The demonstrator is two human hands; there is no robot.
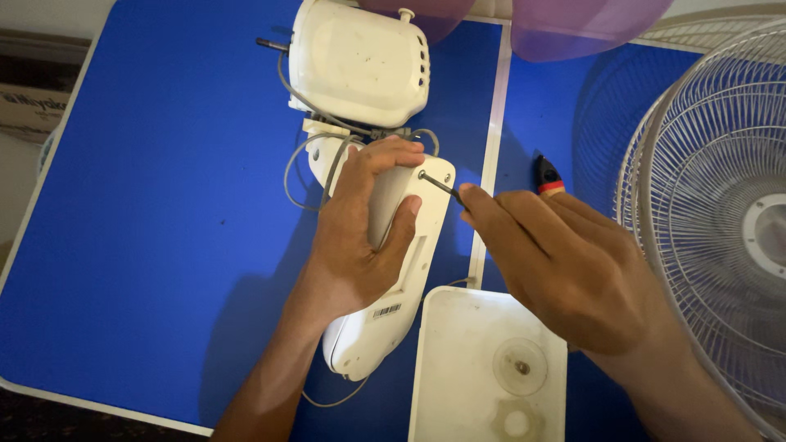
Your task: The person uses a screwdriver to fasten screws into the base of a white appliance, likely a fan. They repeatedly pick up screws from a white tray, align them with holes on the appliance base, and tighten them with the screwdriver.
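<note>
Centrally on the blue worktop (147, 205), the left hand (360, 237) clamps the white fan neck housing (393, 270) steady just below the motor casing (356, 61), while the right hand (565, 262) pinches a screwdriver (442, 186) tip-first into the housing's upper screw.

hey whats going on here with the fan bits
A person is working on a taken-apart white fan on a blue table. The left hand grips the white neck housing, while the right hand holds a screwdriver, tip at a screw near the housing's top. The motor unit, base plate and wire grille lie around.
</note>
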